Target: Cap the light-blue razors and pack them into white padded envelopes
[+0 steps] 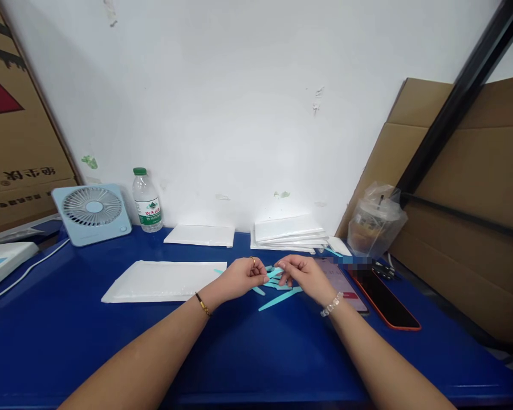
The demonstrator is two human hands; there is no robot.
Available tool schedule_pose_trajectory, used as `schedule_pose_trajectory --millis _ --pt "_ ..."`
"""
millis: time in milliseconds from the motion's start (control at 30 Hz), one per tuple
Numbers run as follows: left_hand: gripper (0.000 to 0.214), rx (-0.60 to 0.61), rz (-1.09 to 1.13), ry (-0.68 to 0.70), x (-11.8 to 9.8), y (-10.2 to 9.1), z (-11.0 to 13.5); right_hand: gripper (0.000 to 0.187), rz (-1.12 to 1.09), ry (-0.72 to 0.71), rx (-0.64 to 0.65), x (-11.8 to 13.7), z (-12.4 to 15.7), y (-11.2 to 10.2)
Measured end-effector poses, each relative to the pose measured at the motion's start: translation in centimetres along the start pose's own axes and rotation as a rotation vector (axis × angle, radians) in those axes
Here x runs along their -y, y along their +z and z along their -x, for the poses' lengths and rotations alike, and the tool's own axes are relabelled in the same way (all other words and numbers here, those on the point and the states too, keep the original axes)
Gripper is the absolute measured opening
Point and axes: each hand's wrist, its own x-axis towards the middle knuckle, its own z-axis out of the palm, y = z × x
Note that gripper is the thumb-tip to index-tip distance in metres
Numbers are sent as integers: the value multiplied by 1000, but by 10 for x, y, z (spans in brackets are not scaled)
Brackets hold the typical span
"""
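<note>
My left hand is closed in a pinch at one end of a slim turquoise strip. At its other end, the fingers of my right hand are bent round and grip it too. Several more turquoise pieces lie just behind and under my fingers, partly hidden. Nearer to me, a long flat turquoise piece with a tapered tip rests on the blue table, its far end under my right hand. A white padded envelope lies flat to the left of my left hand.
Toward the wall stand a light blue fan, a water bottle, a white envelope and stacked envelopes. On the right are phones, a bagged drink cup and cardboard. A white device sits far left.
</note>
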Motion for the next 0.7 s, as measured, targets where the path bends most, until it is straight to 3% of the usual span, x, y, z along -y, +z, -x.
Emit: schedule_pose_trajectory --millis 167,267,333,500,600,700 --pt "46 -22 -377 85 2 -26 7 32 214 -11 190 4 5 -15" --pt "70 49 -539 23 14 -46 9 28 426 -96 259 4 7 -27" --pt "66 87 -565 -15 23 -51 8 32 553 -146 289 2 7 -33" --pt "41 73 -449 -12 28 -32 -1 101 701 -92 362 -15 1 -35" --pt "32 42 -397 42 23 -11 -6 98 672 -70 402 -24 -6 -23" --pt "27 3 -347 77 17 4 -6 73 631 -137 392 -23 -10 -8"
